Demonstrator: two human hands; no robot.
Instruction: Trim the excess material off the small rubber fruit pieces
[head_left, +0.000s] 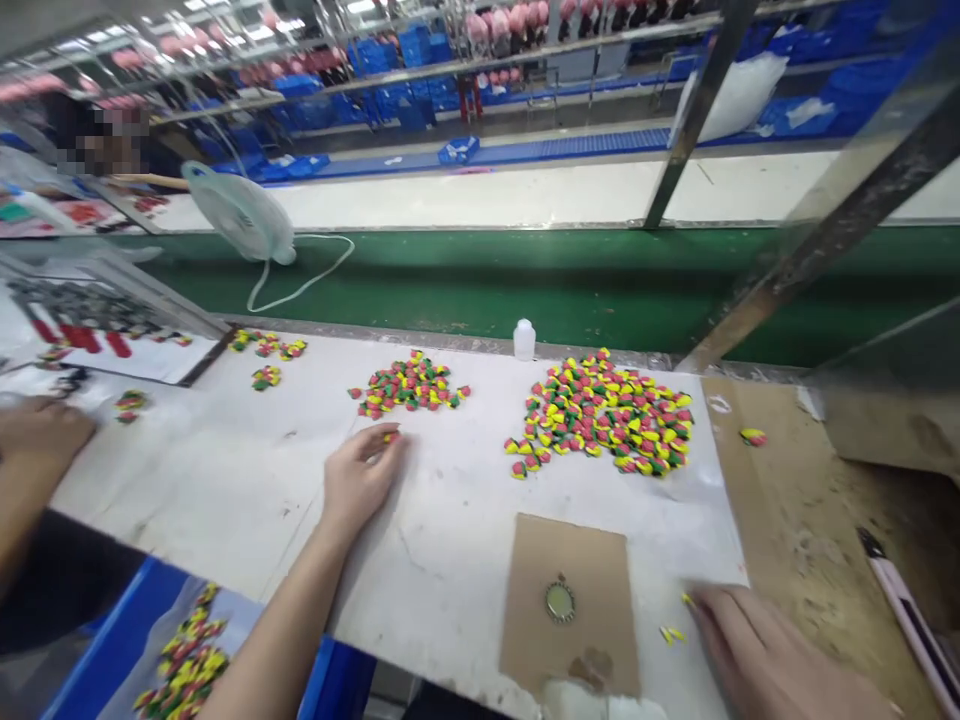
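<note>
My left hand [361, 478] lies on the white table [247, 490], its curled fingertips pinching a small moulded piece [391, 437] in red, yellow and green. Two large heaps of similar pieces [410, 386] [604, 415] lie just beyond it. My right hand [780, 650], blurred at the bottom right, has its fingers spread beside several yellow-green bits [673, 634]. To its left, a brown cardboard sheet [592, 640] carries a round metal bezel [559, 601]. A co-worker's hand [41, 430] rests at the far left, near smaller clusters of pieces [264, 345].
A blue crate [187, 650] holding more pieces sits below the table's near edge. A white bottle [524, 340] stands at the far edge, before a green conveyor belt [450, 290]. A pink-handled utility knife [907, 620] lies at the right. A white fan [240, 215] stands beyond.
</note>
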